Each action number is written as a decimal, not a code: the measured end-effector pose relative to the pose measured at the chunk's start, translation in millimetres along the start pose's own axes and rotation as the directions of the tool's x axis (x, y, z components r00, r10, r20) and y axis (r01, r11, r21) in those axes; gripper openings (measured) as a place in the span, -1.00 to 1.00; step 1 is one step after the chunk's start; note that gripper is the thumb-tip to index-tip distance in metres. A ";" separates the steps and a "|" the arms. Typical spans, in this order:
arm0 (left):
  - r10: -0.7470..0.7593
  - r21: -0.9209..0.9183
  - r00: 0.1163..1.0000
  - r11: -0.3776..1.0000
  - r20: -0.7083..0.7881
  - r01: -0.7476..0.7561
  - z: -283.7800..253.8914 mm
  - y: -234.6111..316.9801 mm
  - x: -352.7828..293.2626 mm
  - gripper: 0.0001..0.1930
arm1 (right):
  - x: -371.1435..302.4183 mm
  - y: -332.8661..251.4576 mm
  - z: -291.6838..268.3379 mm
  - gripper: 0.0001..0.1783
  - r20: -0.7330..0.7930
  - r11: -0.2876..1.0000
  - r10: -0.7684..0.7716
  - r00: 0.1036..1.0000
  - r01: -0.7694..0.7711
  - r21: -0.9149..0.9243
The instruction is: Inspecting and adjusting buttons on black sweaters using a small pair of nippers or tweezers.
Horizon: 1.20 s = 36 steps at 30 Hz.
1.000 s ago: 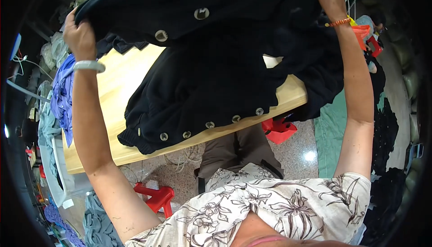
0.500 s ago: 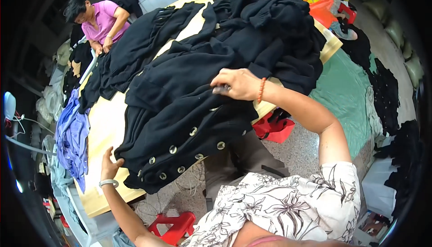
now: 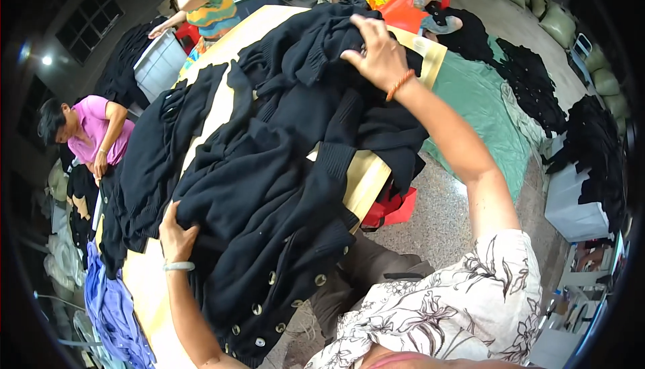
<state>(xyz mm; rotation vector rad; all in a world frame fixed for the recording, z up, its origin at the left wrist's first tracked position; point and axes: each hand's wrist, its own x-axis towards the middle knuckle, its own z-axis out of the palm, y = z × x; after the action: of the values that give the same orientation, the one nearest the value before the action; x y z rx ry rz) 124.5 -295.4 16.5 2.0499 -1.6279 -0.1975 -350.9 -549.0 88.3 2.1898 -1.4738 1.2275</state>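
Note:
A black knit cardigan (image 3: pixel 248 201) with several shiny round buttons lies over the near part of a wooden table (image 3: pixel 366 174), its buttoned edge hanging past the front. At its left border rests my left hand (image 3: pixel 177 238), thumb and fingers apart on the cloth. My right hand (image 3: pixel 381 56) reaches farther out, fingers spread above a heap of black knitwear (image 3: pixel 302 50). Something small and greyish shows by its palm, too little to name. Another stack of black garments (image 3: pixel 158 154) lies along the table's left side.
A co-worker in a pink shirt (image 3: pixel 101 120) handles black cloth at left; another in a striped top (image 3: pixel 211 9) stands by a pale crate (image 3: pixel 158 66). Purple garments (image 3: pixel 111 308) hang off the left edge. Right are a red bag (image 3: pixel 393 209), green sheet (image 3: pixel 470 127) and white bin (image 3: pixel 574 197).
My right hand has moved away toward the heap and its fingers have spread; the dark metal piece in its grip is no longer plain. My left hand has come onto the cardigan. The view has shifted.

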 end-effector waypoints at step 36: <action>0.431 -0.612 0.900 0.697 -0.056 -0.372 120.7 150.1 54.0 -0.57 | -106.0 -184.6 -132.1 -0.35 0.265 0.076 -0.829 0.492 -0.370 0.926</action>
<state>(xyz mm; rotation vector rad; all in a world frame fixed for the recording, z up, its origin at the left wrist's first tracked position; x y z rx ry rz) -41.3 -404.9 -5.6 1.1736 -1.7301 -0.5859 -277.0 -314.8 138.0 4.2000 0.4366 1.0378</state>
